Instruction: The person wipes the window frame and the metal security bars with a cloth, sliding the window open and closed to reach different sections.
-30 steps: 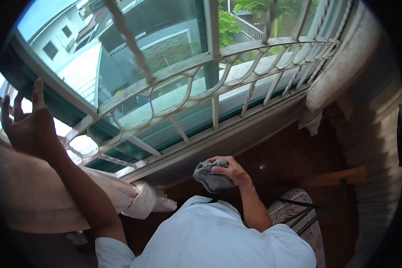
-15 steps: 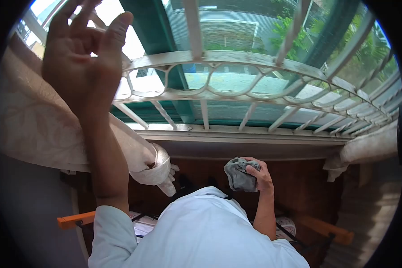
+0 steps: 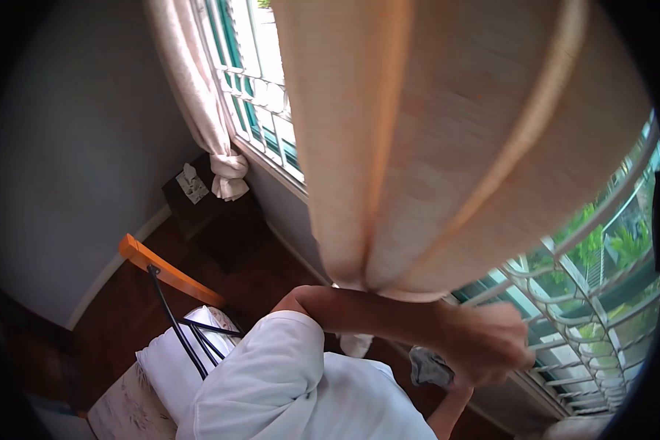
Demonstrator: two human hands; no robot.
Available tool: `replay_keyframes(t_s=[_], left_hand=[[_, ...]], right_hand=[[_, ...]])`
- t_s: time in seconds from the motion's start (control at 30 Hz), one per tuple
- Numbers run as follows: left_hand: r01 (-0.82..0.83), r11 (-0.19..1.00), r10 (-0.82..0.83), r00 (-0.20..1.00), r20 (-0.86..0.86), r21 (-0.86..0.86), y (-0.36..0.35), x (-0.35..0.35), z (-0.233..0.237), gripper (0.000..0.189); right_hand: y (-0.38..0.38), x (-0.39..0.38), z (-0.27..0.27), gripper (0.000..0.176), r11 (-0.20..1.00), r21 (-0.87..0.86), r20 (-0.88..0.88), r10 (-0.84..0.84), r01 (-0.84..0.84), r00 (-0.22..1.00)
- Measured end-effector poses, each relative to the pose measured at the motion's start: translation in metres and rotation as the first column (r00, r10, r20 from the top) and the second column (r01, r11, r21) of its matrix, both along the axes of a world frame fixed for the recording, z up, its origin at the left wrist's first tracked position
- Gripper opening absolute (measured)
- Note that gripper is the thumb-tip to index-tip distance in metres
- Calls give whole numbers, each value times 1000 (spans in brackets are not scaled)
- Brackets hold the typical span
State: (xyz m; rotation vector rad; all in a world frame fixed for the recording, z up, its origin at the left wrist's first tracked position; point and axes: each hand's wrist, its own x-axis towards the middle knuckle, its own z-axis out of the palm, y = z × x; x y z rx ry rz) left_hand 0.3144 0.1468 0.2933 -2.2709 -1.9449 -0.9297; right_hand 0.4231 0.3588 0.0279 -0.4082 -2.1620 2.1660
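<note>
My left hand (image 3: 491,343) reaches across my body to the right, in front of the window grille (image 3: 590,308). Motion blurs its fingers, so their grip does not show. Just below and behind it is a crumpled grey cloth (image 3: 429,367), held in my right hand (image 3: 462,383), which is mostly hidden by the left one. A beige curtain (image 3: 433,147), gathered low down, hangs close in front of me above my left forearm.
A chair with an orange wooden armrest (image 3: 172,271) and a white cushion (image 3: 172,356) stands behind me on the left. In the corner, a dark side table (image 3: 213,213) holds a tissue box (image 3: 191,183) beside a knotted curtain (image 3: 229,172).
My view has swung left, bringing the curtain, corner and chair into sight. My left hand has come down from high by the window and across to the right. The grey cloth stays in my right hand.
</note>
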Motion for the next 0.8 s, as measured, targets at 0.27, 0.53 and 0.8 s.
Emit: replay_keyframes(t_s=[0.27,0.53,0.8], left_hand=[[216,880,-318,929,188,424,-135,6,-10,19],[-375,870,187,852,489,320,-321,-29,-44,31],[-878,386,326,415,849,281,-436,-65,-44,28]], right_hand=[[-69,29,103,52,945,323,-421,89,57,903],[-283,-42,213,44,977,110,-487,211,-180,848],[-360,-155,206,34,622,541,-124,725,-566,678]])
